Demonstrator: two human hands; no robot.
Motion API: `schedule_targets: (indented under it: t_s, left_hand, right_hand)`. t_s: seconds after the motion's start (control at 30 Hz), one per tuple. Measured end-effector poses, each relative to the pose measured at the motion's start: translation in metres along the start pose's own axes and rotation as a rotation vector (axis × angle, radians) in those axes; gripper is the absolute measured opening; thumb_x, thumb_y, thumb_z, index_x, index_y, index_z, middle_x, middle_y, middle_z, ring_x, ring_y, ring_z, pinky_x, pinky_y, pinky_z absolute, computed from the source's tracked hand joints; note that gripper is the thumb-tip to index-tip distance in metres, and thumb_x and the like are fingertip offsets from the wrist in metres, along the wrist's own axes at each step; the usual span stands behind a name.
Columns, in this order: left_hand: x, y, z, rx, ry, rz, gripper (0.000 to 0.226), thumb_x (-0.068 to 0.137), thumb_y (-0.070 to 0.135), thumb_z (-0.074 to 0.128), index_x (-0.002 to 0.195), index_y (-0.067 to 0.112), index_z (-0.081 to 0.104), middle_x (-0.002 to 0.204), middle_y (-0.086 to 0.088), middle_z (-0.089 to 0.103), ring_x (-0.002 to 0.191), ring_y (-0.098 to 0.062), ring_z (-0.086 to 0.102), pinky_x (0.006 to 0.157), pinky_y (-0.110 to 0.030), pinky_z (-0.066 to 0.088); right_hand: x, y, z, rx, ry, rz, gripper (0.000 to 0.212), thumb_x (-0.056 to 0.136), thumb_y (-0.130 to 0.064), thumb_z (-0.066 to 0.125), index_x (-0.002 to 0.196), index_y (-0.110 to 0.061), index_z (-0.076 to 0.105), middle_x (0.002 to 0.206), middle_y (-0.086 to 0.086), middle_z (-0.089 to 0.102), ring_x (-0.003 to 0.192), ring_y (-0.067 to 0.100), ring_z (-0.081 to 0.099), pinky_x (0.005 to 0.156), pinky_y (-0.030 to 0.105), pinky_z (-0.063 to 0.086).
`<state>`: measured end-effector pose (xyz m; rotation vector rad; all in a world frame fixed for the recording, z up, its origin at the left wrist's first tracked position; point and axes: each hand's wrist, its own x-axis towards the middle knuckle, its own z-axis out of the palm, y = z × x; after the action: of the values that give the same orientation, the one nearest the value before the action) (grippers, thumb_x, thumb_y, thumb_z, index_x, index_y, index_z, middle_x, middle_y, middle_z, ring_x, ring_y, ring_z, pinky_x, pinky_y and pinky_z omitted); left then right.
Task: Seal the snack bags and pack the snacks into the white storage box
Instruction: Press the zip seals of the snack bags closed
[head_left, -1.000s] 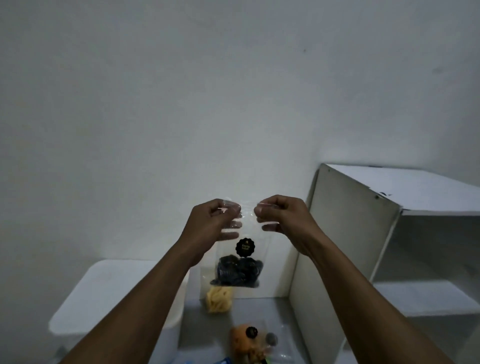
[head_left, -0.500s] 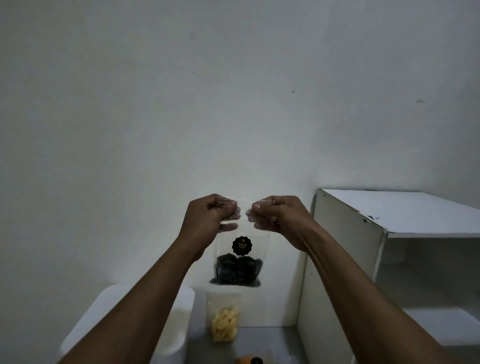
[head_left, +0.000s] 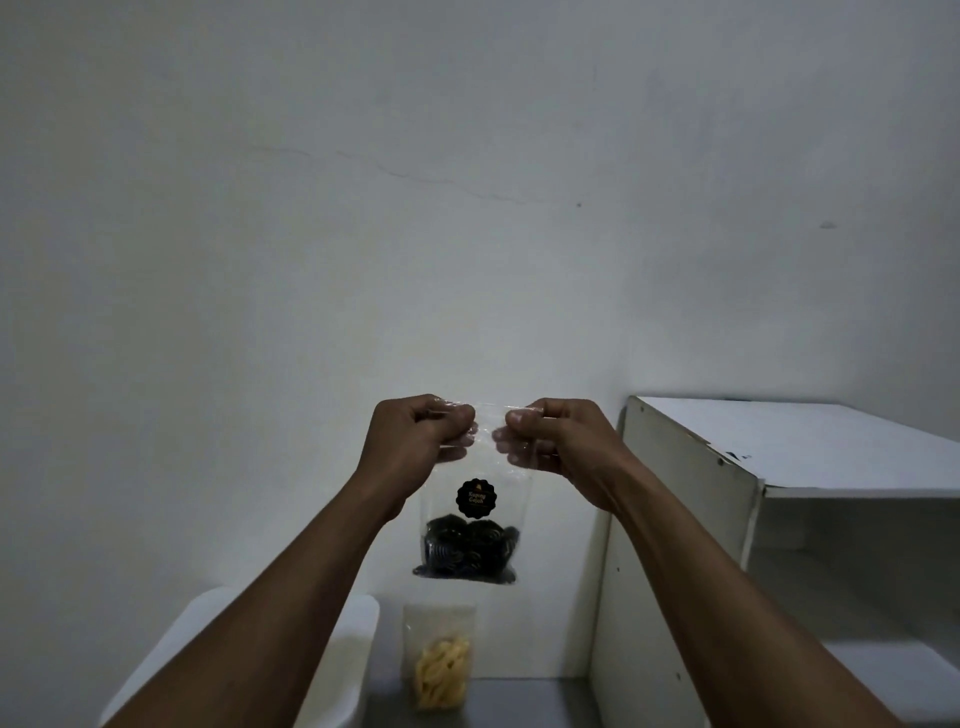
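A clear snack bag (head_left: 475, 525) with dark round snacks at its bottom and a black round sticker hangs in the air in front of the wall. My left hand (head_left: 415, 441) pinches its top edge at the left corner, and my right hand (head_left: 556, 436) pinches the top edge at the right. Below it a second clear bag with yellow stick snacks (head_left: 441, 660) stands upright against the wall. The white storage box (head_left: 343, 670) sits at the lower left, mostly hidden behind my left forearm.
A white shelf unit (head_left: 691, 519) stands at the right, its side panel close to my right forearm. The grey table surface (head_left: 519, 701) shows between the box and the shelf. A plain white wall fills the background.
The view has tilted upward, so the orange snack bag on the table has left the frame. Both hands keep pinching the top of the dark snack bag, with little movement along it.
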<state>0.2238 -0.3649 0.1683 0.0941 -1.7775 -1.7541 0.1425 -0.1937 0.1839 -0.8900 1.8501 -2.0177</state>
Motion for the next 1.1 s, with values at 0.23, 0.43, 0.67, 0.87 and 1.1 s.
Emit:
schedule_targets:
  t_s: [0.23, 0.43, 0.67, 0.87, 1.1]
  left_hand:
    - [0.002, -0.006, 0.005, -0.139, -0.063, -0.063, 0.02, 0.094, 0.015, 0.064, 0.094, -0.003, 0.072, 0.092, -0.02, 0.074, 0.078, -0.022, 0.072, 0.075, -0.033, 0.062]
    - [0.003, -0.008, 0.015, -0.068, -0.059, -0.017, 0.019, 0.095, 0.015, 0.062, 0.093, 0.0, 0.074, 0.086, -0.016, 0.075, 0.075, -0.02, 0.071, 0.072, -0.034, 0.062]
    - [0.004, -0.011, 0.008, -0.087, -0.068, -0.03, 0.013, 0.092, 0.008, 0.065, 0.09, -0.003, 0.072, 0.088, -0.019, 0.074, 0.081, -0.026, 0.075, 0.074, -0.034, 0.062]
    - [0.004, -0.016, 0.015, 0.006, -0.046, 0.019, 0.014, 0.092, 0.009, 0.065, 0.09, -0.003, 0.072, 0.084, -0.018, 0.075, 0.076, -0.023, 0.074, 0.066, -0.029, 0.059]
    - [0.009, -0.014, 0.012, 0.025, -0.151, -0.052, 0.013, 0.093, 0.01, 0.065, 0.094, -0.001, 0.071, 0.088, -0.015, 0.074, 0.081, -0.022, 0.073, 0.07, -0.03, 0.061]
  right_hand:
    - [0.003, 0.004, -0.009, -0.086, 0.057, -0.107, 0.007, 0.091, -0.007, 0.069, 0.087, -0.001, 0.07, 0.091, 0.021, 0.076, 0.085, 0.031, 0.075, 0.075, 0.036, 0.061]
    - [0.005, 0.006, -0.009, -0.096, -0.015, -0.056, 0.005, 0.089, -0.007, 0.07, 0.088, -0.002, 0.07, 0.087, 0.019, 0.074, 0.08, 0.024, 0.071, 0.076, 0.037, 0.06]
    - [0.009, 0.01, -0.015, -0.16, 0.011, -0.047, 0.014, 0.088, -0.007, 0.071, 0.093, 0.006, 0.069, 0.09, 0.021, 0.075, 0.079, 0.023, 0.072, 0.08, 0.04, 0.061]
    - [0.016, 0.011, -0.01, -0.22, -0.025, -0.053, 0.01, 0.086, -0.009, 0.074, 0.089, 0.0, 0.075, 0.081, 0.012, 0.074, 0.075, 0.018, 0.07, 0.071, 0.033, 0.06]
    - [0.022, 0.01, -0.006, -0.34, -0.01, -0.121, 0.011, 0.088, -0.009, 0.073, 0.089, 0.002, 0.074, 0.075, 0.009, 0.072, 0.069, 0.013, 0.068, 0.064, 0.027, 0.057]
